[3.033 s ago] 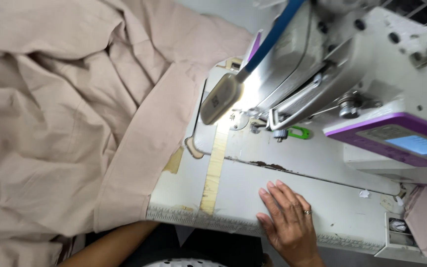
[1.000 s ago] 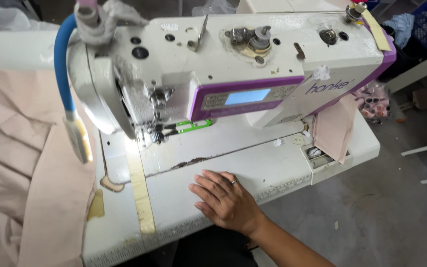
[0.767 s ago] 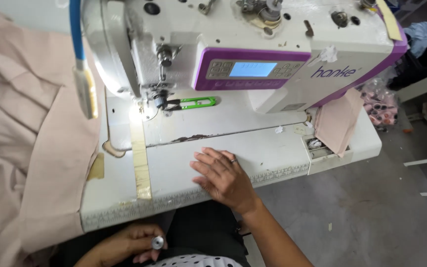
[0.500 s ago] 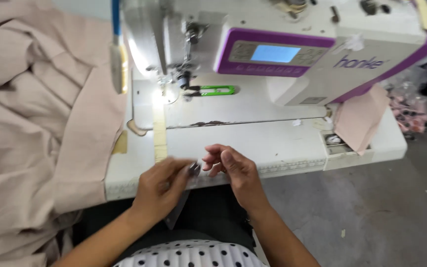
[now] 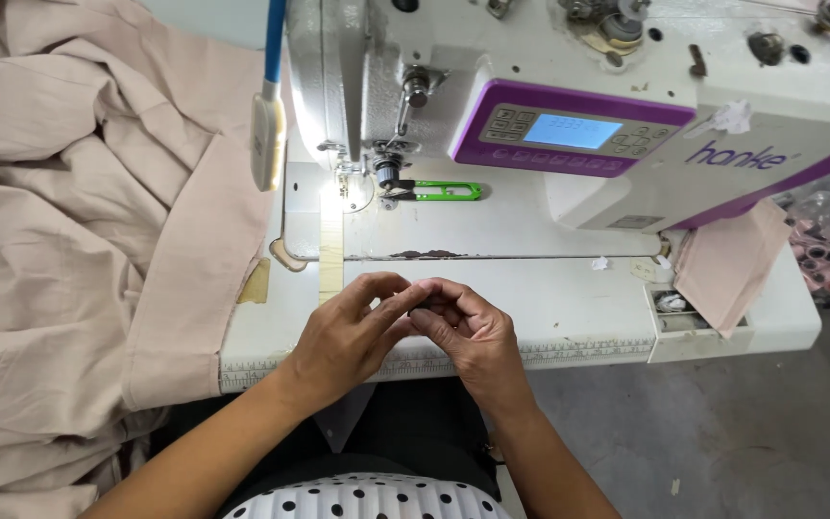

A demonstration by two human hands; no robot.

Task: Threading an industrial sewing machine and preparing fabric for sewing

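Small dark item: pinched between the fingertips of both hands, above the front part of the table; too small to identify.
Left hand: fingers curled, thumb and forefinger closed on the small dark item; forearm enters from lower left.
Right hand: fingers bent inward, tips meeting those of the left hand on the same item.
Table: white top, measuring scale printed along its front edge; bare stretch to the right of the hands, up to a small recessed compartment.
Sewing machine: white body with purple trim, at the back of the table; lit blue screen in a purple panel; needle area lit, well apart from the hands.
Green-handled snips: lying on the machine bed, just right of the needle.
Tape strip: yellowish, running from the needle toward the front edge, just left of the hands.
Beige fabric: large bunched heap covering the left side, hanging over the table's left end.
Beige fabric piece: smaller, under the machine's right end.
Floor: grey concrete, lower right.
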